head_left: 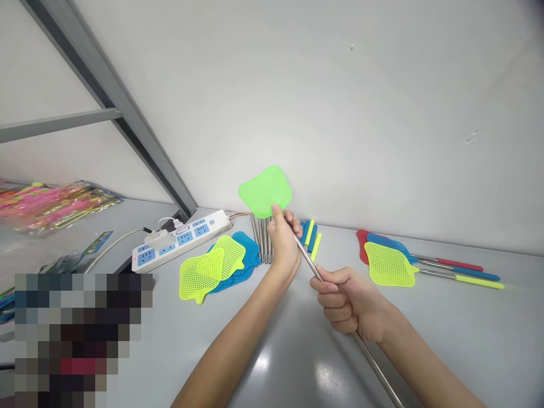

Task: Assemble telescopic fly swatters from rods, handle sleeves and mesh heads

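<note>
My left hand (pixel 283 238) grips a bright green fly swatter head (pixel 267 191) at its base, the thumb lying on the mesh. From that hand a metal rod (pixel 376 365) slants down to the lower right and leaves the picture. Partway along it, the fingers of my right hand (pixel 348 303) are wrapped round the rod. Where rod and head meet is hidden by my left hand. Several loose yellow swatter heads (pixel 199 275) and blue swatter heads (pixel 246 255) lie left of my hands. Behind my left hand are metal rods (pixel 262 243) in a row.
A white power strip (pixel 182 241) with plugs lies at the back left. Blue and yellow handle tubes (pixel 312 238) sit behind my hands. At right rest swatters with red, blue and yellow heads (pixel 391 266). Bagged colourful goods (pixel 55 204) lie far left, past a grey metal frame (pixel 123 119).
</note>
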The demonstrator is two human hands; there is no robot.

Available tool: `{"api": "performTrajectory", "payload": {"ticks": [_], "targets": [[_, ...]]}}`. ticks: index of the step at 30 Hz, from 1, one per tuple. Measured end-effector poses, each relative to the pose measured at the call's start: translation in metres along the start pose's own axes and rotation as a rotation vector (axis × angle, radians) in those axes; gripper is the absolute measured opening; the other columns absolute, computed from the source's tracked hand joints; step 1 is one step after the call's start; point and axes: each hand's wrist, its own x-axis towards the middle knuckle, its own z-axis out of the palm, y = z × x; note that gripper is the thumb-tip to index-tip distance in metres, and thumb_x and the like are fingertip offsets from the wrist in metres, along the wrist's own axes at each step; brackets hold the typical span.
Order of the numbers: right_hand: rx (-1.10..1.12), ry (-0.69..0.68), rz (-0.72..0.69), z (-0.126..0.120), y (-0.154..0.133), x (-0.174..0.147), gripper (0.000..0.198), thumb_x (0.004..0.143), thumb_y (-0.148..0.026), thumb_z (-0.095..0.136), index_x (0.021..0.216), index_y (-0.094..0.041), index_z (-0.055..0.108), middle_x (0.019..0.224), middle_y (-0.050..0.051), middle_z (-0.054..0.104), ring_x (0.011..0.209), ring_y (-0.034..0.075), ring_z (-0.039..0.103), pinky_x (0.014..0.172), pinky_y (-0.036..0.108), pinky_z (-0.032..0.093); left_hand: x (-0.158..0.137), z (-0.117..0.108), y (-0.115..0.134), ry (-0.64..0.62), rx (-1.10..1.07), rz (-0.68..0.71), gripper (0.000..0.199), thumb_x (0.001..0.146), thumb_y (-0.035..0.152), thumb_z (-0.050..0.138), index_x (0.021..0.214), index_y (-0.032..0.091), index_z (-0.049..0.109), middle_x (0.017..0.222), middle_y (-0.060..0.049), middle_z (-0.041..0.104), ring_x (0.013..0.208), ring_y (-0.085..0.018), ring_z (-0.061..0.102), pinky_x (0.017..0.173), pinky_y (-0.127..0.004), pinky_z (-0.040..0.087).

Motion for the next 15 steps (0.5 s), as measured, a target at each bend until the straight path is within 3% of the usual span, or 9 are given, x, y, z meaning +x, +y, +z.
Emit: {"api": "performTrajectory", "payload": {"ticks": [8,15], "targets": [[-0.053,0.048,-0.020,-0.0031,-0.0025,-0.0013,0.034,0.075,-0.036,0.044,0.051,-0.017,0.030,0.038,-0.008,0.017,0.031,0.004,0.007,0.027,0.015,0.004,-0.0061,0.0028,-0.0018,0.001,-0.012,0.005,0.041,0.077,0.052,0.035,0.054,0.018,0.036,0.039,0.006,0.033,0.034,-0.005,0.031,0.037,-0.017,0.026],[-0.055,0.012,-0.021,-0.0039,-0.0017,-0.0024,0.034,0.076,-0.036,0.044,0.051,-0.017,0.030,0.038,-0.008,0.018,0.031,0.004,0.009,0.026,0.015,0.005,-0.0106,0.0026,-0.0045,0.004,0.013,0.016,0.042,0.077,0.053,0.034,0.054,0.018,0.035,0.038,0.006,0.034,0.034,-0.006,0.032,0.037,-0.017,0.027]]}}
